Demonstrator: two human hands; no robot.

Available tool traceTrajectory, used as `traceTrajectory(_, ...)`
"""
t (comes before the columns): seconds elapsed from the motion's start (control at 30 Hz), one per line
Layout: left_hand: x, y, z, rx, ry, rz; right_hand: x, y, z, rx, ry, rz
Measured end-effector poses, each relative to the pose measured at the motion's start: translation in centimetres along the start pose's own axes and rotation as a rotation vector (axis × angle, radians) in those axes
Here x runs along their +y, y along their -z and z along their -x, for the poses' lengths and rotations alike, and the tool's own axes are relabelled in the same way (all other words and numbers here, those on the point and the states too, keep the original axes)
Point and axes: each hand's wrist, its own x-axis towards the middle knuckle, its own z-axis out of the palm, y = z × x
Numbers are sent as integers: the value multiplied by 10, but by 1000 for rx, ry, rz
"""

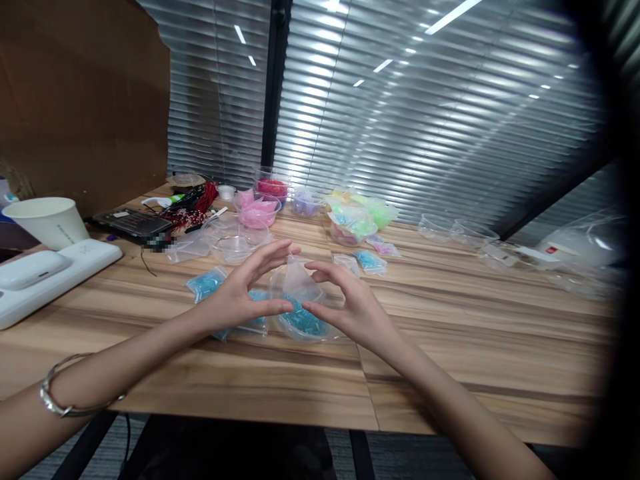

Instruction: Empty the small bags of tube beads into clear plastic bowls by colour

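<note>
A clear plastic bag (300, 281) stands upended between my two hands, over a clear round bowl (320, 335). Short blue tube-like pieces (305, 321) lie in the bowl under it. From the left, my left hand (253, 287) curves round the bag, fingertips at its upper edge and thumb low beside it. My right hand (353, 303) mirrors it from the right, its index finger and thumb at the bag's side. Exact contact of the fingertips is hard to make out. Flat bags of blue pieces (206, 285) lie beside and partly behind my left hand.
Behind stand bowls with pink bags (257, 212), purple bags (307, 202) and yellow-green bags (357, 213). Clear bowls (475, 233) line the right. A small blue bag (371, 261) lies nearby. At left are a paper cup (49, 223), a white power strip (75, 267) and red wires (203, 200).
</note>
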Motion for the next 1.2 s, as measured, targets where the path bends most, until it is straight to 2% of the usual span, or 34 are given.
traceTrajectory(0.33, 1, -1, 0, -34, -99, -169, 1, -1, 1, 4, 40, -8)
traceTrajectory(0.43, 1, -1, 1, -6, -133, -211, 0, -1, 1, -29, 29, -18)
traceTrajectory(0.53, 1, 3, -2, 167, -216, -266, -1, -1, 1, -7, 3, -7)
traceTrajectory(0.63, -3, 15, -7, 482, -253, -351, -3, 0, 0, 61, 13, -1)
traceTrajectory(0.7, -8, 27, -10, 647, -203, -470, -4, 1, 0, 93, 40, 8)
traceTrajectory(0.77, -14, 38, -12, 732, -118, -613, -4, 1, -1, 115, 72, 23)
traceTrajectory(0.83, -16, 47, -13, 737, -85, -743, -4, 1, -1, 131, 93, 33)
traceTrajectory(0.9, -13, 53, -15, 622, -135, -836, -3, 1, -2, 145, 106, 37)
traceTrajectory(0.93, -9, 55, -17, 503, -174, -854, -3, 1, -2, 150, 109, 37)
traceTrajectory(1.0, -1, 59, -18, 135, -193, -807, -3, 1, -2, 165, 119, 35)
traceTrajectory(1.07, 6, 62, -17, -265, -120, -701, -3, 1, -2, 182, 126, 28)
traceTrajectory(1.1, 7, 62, -15, -414, -74, -657, -4, 1, -2, 189, 128, 22)
traceTrajectory(1.13, 7, 62, -13, -514, -36, -628, -4, 2, -3, 194, 129, 15)
traceTrajectory(1.2, 4, 61, -8, -597, 0, -601, -4, 2, -3, 196, 128, 2)
